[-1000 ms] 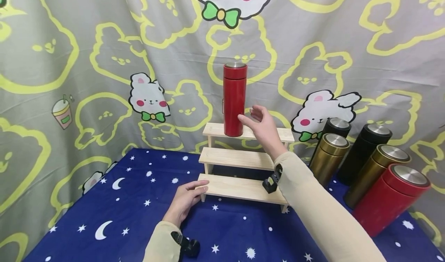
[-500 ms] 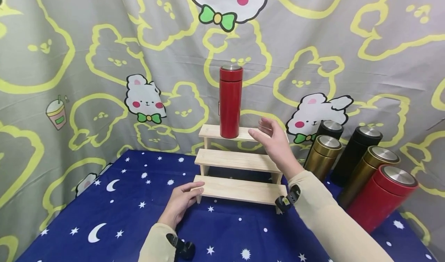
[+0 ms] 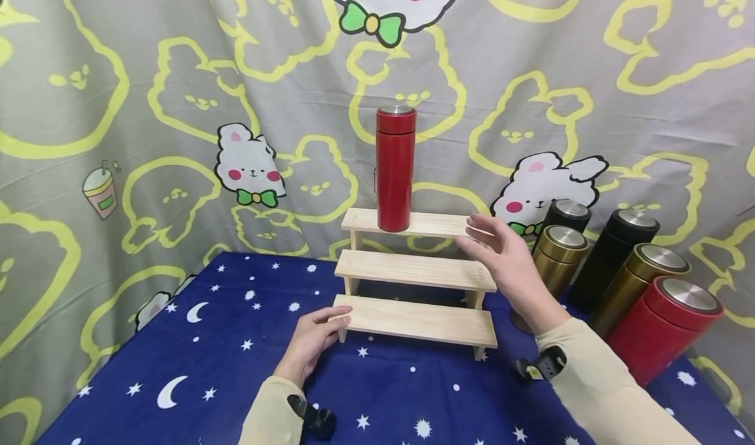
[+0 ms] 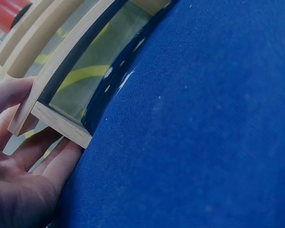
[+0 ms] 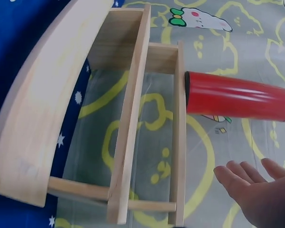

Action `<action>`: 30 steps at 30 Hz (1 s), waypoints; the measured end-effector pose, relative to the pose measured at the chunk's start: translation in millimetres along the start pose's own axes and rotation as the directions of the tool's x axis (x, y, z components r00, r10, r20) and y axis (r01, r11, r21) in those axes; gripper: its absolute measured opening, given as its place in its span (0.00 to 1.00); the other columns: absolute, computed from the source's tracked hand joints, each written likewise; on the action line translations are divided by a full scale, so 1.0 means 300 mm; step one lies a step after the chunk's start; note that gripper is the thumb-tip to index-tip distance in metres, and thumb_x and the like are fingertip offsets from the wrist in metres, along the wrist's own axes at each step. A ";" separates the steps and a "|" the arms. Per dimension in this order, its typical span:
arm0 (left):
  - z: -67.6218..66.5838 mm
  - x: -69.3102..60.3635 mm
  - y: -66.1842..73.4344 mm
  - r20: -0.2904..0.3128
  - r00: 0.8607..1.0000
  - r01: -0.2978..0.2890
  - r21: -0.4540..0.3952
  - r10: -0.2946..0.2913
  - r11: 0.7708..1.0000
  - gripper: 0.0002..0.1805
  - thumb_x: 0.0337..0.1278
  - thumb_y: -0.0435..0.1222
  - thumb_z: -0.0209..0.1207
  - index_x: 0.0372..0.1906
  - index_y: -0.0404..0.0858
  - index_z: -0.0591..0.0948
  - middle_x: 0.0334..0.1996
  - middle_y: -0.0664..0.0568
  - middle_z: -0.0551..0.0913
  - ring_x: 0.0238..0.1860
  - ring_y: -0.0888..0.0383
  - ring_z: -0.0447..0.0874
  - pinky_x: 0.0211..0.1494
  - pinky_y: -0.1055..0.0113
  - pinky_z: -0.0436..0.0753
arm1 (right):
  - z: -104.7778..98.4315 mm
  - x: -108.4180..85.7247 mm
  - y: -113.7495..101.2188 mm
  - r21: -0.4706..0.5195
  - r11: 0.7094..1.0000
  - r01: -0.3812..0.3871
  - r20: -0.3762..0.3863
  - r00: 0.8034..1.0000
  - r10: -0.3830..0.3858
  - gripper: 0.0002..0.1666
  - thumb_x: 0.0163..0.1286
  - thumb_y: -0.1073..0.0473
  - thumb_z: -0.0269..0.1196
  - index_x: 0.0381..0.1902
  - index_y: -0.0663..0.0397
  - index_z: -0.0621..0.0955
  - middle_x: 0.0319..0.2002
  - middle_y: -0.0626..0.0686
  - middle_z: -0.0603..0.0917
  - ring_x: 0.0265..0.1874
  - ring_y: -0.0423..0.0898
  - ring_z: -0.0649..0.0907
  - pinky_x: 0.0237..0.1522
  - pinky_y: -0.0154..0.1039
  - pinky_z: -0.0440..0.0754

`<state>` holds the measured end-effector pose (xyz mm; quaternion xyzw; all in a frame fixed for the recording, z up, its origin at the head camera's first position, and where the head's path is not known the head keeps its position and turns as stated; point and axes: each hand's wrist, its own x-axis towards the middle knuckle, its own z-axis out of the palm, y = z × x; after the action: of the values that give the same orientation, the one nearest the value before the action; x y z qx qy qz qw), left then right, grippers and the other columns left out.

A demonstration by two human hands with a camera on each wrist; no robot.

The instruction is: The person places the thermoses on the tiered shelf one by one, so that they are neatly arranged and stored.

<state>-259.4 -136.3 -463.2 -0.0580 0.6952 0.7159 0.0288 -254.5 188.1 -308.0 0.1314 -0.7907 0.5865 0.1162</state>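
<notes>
A red bottle point(image 3: 395, 170) with a silver lid stands upright on the top step of a three-step wooden rack point(image 3: 413, 268). My left hand point(image 3: 309, 343) grips the left end of the lowest step; in the left wrist view the thumb of that hand point(image 4: 23, 161) is on the board and other fingers are beneath it. My right hand point(image 3: 510, 268), fingers extended, holds nothing and is over the rack's right side. The right wrist view has the right hand point(image 5: 261, 190) apart from the red bottle point(image 5: 237, 95).
At the right stand a larger red bottle point(image 3: 660, 333), gold bottles point(image 3: 554, 268) and black bottles point(image 3: 613, 255), partly behind my right arm. A blue star-patterned cloth point(image 3: 236, 360) covers the table. Behind the rack hangs a grey curtain point(image 3: 330, 58) with cartoon prints.
My right hand has moved away from the red bottle, rightward and down towards the other bottles. The red bottle stays on the top step, and my left hand keeps its place on the lowest step.
</notes>
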 end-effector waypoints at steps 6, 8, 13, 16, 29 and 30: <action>0.001 -0.002 0.000 0.003 1.000 -0.003 0.013 0.003 1.000 0.17 0.55 0.34 0.70 0.50 0.32 0.85 0.62 0.34 0.72 0.53 0.49 0.80 0.57 0.55 0.78 | -0.045 -0.070 0.030 -0.011 1.000 -0.006 -0.023 1.000 0.006 0.37 0.72 0.51 0.63 0.70 0.62 0.65 0.67 0.60 0.70 0.66 0.54 0.70 0.56 0.27 0.71; 0.000 -0.002 0.000 0.007 1.000 -0.003 0.014 0.002 1.000 0.17 0.54 0.34 0.70 0.50 0.32 0.85 0.62 0.34 0.72 0.53 0.49 0.80 0.57 0.55 0.78 | -0.057 -0.092 0.042 -0.027 1.000 -0.008 -0.029 1.000 0.008 0.36 0.72 0.51 0.63 0.70 0.62 0.65 0.67 0.60 0.71 0.66 0.55 0.70 0.54 0.23 0.71; -0.004 0.001 0.003 0.011 1.000 0.001 0.010 -0.001 1.000 0.18 0.54 0.34 0.70 0.50 0.32 0.85 0.62 0.33 0.73 0.53 0.49 0.80 0.56 0.55 0.78 | -0.087 -0.135 0.053 -0.091 0.996 -0.009 -0.041 0.999 0.005 0.34 0.72 0.51 0.62 0.70 0.59 0.67 0.65 0.59 0.73 0.63 0.53 0.73 0.52 0.22 0.71; -0.007 0.005 0.005 0.015 1.000 0.001 0.005 -0.001 1.000 0.18 0.54 0.34 0.70 0.50 0.32 0.85 0.61 0.34 0.73 0.53 0.49 0.81 0.56 0.56 0.78 | -0.103 -0.151 0.059 -0.111 0.994 -0.002 -0.045 0.999 -0.003 0.32 0.72 0.53 0.62 0.69 0.57 0.68 0.64 0.59 0.74 0.62 0.50 0.74 0.51 0.22 0.71; -0.009 0.008 -0.004 0.022 1.000 -0.009 0.003 0.009 1.000 0.18 0.55 0.34 0.70 0.50 0.31 0.85 0.61 0.35 0.74 0.52 0.51 0.81 0.56 0.56 0.79 | -0.178 -0.256 0.114 -0.053 0.996 0.070 0.003 0.998 -0.070 0.33 0.72 0.66 0.61 0.71 0.57 0.64 0.62 0.46 0.77 0.59 0.34 0.75 0.51 0.24 0.74; -0.010 0.008 -0.004 0.019 1.000 -0.010 0.002 0.010 1.000 0.18 0.55 0.34 0.70 0.50 0.31 0.85 0.61 0.34 0.74 0.52 0.51 0.81 0.56 0.56 0.79 | -0.185 -0.263 0.119 -0.057 0.996 0.069 0.004 0.998 -0.069 0.32 0.72 0.66 0.60 0.71 0.56 0.64 0.61 0.45 0.77 0.58 0.34 0.76 0.50 0.24 0.74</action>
<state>-261.6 -139.2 -464.8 -0.0476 0.6960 0.7158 0.0321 -191.0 256.7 -350.8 0.1561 -0.8023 0.5591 0.1393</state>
